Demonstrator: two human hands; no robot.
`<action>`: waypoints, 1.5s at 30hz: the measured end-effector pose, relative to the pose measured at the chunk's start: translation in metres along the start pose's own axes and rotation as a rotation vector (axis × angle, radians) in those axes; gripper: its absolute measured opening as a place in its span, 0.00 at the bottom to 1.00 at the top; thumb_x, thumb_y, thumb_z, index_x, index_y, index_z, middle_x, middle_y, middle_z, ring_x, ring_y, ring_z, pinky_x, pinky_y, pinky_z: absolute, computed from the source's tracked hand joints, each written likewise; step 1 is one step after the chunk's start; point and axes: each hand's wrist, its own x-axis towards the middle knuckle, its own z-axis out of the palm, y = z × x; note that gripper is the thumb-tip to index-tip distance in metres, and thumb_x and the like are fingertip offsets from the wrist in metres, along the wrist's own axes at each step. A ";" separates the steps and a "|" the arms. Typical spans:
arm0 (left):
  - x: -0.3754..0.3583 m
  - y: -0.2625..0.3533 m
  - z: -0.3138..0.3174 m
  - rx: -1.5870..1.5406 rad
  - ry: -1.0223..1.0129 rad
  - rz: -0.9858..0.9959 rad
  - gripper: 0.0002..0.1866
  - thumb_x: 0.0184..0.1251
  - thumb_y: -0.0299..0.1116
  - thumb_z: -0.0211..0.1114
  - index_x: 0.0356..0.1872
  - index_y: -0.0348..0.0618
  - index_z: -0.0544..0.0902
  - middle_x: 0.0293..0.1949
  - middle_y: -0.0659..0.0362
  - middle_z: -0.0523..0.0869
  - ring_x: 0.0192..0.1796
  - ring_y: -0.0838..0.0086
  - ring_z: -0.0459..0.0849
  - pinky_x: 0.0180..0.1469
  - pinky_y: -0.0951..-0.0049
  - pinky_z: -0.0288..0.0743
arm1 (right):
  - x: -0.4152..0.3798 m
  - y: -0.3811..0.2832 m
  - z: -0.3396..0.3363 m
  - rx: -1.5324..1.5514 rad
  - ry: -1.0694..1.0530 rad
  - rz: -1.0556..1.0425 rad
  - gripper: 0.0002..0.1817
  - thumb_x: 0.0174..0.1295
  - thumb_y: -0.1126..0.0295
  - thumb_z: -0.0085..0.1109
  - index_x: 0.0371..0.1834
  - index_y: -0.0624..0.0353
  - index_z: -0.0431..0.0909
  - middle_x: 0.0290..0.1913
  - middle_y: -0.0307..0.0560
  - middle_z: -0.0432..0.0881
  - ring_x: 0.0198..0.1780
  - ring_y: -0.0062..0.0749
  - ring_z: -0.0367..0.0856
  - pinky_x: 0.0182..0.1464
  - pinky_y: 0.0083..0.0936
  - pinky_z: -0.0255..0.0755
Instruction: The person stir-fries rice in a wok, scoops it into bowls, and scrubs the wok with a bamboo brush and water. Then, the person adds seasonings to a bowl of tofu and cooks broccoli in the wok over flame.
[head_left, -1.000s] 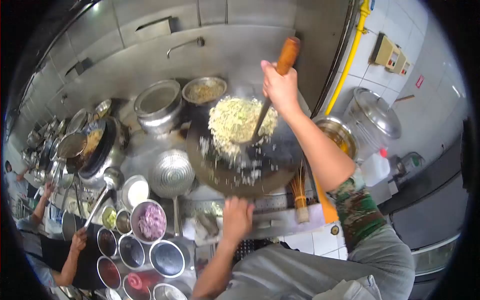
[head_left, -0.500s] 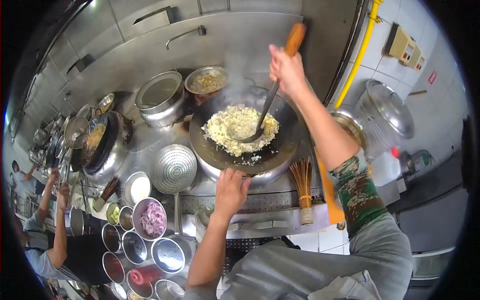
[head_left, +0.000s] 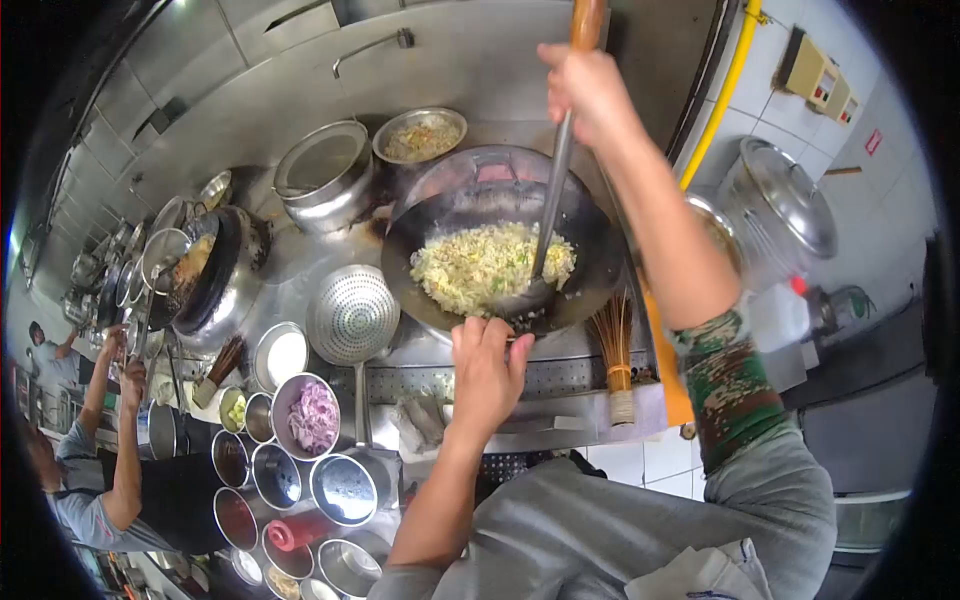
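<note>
My right hand (head_left: 592, 95) is wrapped round the long wooden-ended handle of a ladle (head_left: 555, 190). The ladle's bowl sits at the right front edge of the fried rice (head_left: 475, 262), a pale yellow heap with green bits in the wok. With my left hand (head_left: 488, 372) I grip the near rim of the dark wok (head_left: 590, 235); a cloth or handle under the fingers cannot be made out. The wok tips towards me, and behind its far rim the stove ring (head_left: 490, 160) shows.
Left of the wok lies a perforated strainer (head_left: 352, 315). Metal pots, one with chopped purple onion (head_left: 312, 415), crowd the lower left. A bamboo brush (head_left: 618, 370) stands at right. Behind are a lidded pot (head_left: 325, 185) and a rice bowl (head_left: 420, 138). A co-worker's arms (head_left: 122, 430) are at far left.
The wok has tilted towards me off its ring, and the rice has shifted and spread lower. My right hand has risen, with the ladle more upright and its bowl further right.
</note>
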 end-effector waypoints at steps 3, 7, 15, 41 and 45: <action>-0.039 -0.048 0.034 0.060 -0.057 0.021 0.09 0.59 0.31 0.67 0.33 0.38 0.76 0.35 0.47 0.73 0.40 0.50 0.70 0.43 0.54 0.65 | -0.016 0.018 0.009 -0.096 0.176 -0.233 0.13 0.62 0.68 0.58 0.21 0.54 0.68 0.14 0.33 0.65 0.11 0.21 0.62 0.13 0.25 0.57; -0.081 -0.005 -0.009 -0.004 -0.034 0.151 0.09 0.57 0.30 0.67 0.33 0.40 0.75 0.36 0.48 0.72 0.41 0.50 0.71 0.43 0.53 0.65 | -0.032 -0.009 -0.016 0.152 0.162 -0.187 0.14 0.62 0.66 0.59 0.21 0.52 0.66 0.14 0.31 0.63 0.11 0.18 0.58 0.14 0.24 0.55; -0.052 -0.058 0.031 0.034 -0.064 0.037 0.12 0.57 0.32 0.67 0.36 0.38 0.75 0.39 0.46 0.73 0.44 0.47 0.71 0.45 0.52 0.66 | -0.039 0.032 0.030 -0.361 0.311 -0.339 0.22 0.60 0.59 0.63 0.14 0.60 0.70 0.14 0.38 0.71 0.17 0.26 0.71 0.23 0.31 0.62; 0.005 -0.039 -0.019 0.094 -0.094 0.051 0.21 0.59 0.33 0.67 0.53 0.39 0.77 0.52 0.52 0.76 0.55 0.55 0.72 0.57 0.59 0.65 | -0.187 0.072 -0.129 -1.060 -0.454 0.432 0.20 0.66 0.70 0.48 0.60 0.64 0.65 0.30 0.52 0.78 0.26 0.39 0.79 0.29 0.38 0.73; 0.012 -0.037 -0.005 0.140 -0.083 0.066 0.17 0.57 0.34 0.68 0.46 0.38 0.79 0.46 0.51 0.79 0.51 0.55 0.74 0.51 0.59 0.67 | -0.203 0.113 -0.123 -1.540 -0.586 0.385 0.35 0.62 0.77 0.42 0.74 0.65 0.46 0.45 0.72 0.79 0.43 0.60 0.82 0.46 0.50 0.74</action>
